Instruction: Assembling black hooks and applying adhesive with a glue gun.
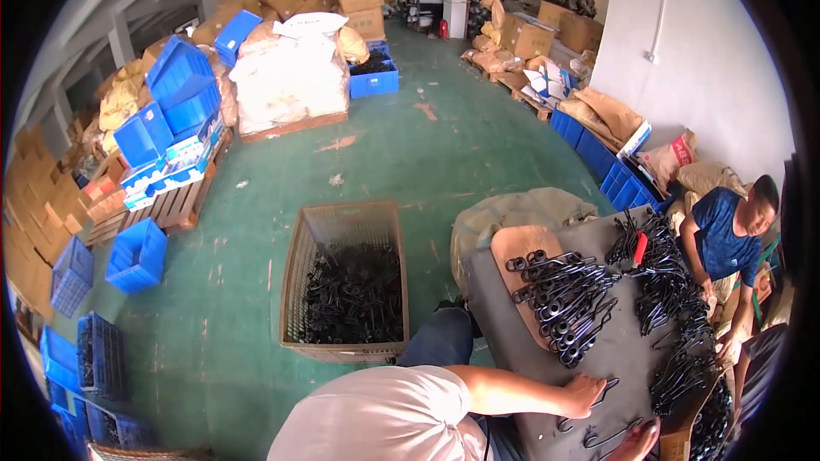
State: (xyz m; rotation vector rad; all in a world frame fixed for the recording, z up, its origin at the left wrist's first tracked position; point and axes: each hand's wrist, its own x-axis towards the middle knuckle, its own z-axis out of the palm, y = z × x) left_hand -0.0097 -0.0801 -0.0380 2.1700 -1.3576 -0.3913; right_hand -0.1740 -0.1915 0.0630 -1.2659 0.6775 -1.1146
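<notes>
At the near part of the grey table, my left hand is closed round a black bent rod, its hooked ends sticking out on both sides. My right hand, close to the lower edge, has its fingers on a second black bent rod that lies along the table top. Just beyond my left hand, a pile of black rods with ringed ends lies partly on a tan board. More black rods are heaped along the table's right side, with a red-handled item among them.
Left of the table, a plastic crate holds many black parts. Across the table sits a co-worker, arms reaching toward the right-hand heap. A cardboard box stands at the table's near right. Blue bins and a wrapped pallet stand farther off.
</notes>
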